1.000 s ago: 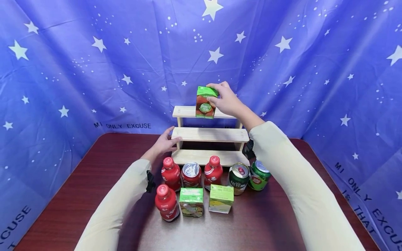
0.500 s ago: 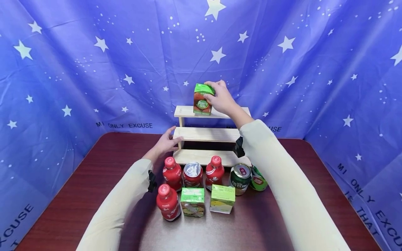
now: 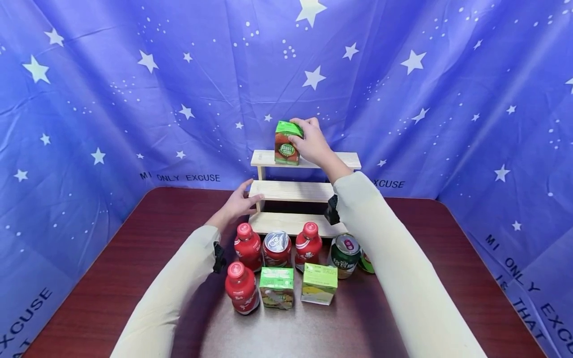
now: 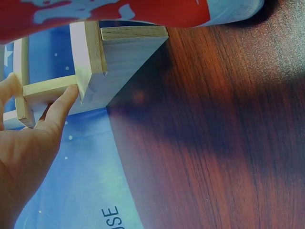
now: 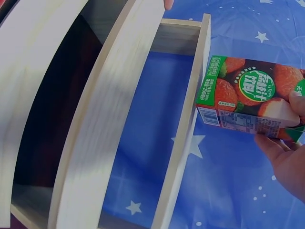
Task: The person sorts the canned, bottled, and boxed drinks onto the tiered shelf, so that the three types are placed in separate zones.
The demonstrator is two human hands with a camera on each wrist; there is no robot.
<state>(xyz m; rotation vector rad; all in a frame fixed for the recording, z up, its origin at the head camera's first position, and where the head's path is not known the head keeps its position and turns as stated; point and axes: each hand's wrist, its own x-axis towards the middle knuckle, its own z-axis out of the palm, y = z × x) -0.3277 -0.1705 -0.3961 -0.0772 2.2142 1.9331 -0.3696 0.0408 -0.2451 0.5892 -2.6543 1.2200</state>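
Note:
A three-tier wooden shelf [image 3: 295, 191] stands at the back of the table. My right hand [image 3: 311, 141] grips the upper part of a green-topped juice carton [image 5: 248, 90] with strawberries printed on it. The carton is upright, its base right at the left part of the top tier. At the shelf's left end, my left hand [image 3: 239, 201] holds the middle tier, thumb in front and fingers behind; in the left wrist view the thumb [image 4: 64, 102] lies against the wood. No drinks stand on any visible part of the tiers.
Before the shelf stand red bottles [image 3: 242, 288], a red can [image 3: 277, 248], a dark green can [image 3: 344, 254] and two juice cartons [image 3: 319, 283]. A green can [image 3: 367, 263] is mostly hidden by the right sleeve. Starry blue cloth [image 3: 134, 99] hangs behind the table.
My right hand has carried the strawberry carton slightly left and back, until its base meets the top tier. The left hand keeps its place on the shelf. The head view has shifted slightly.

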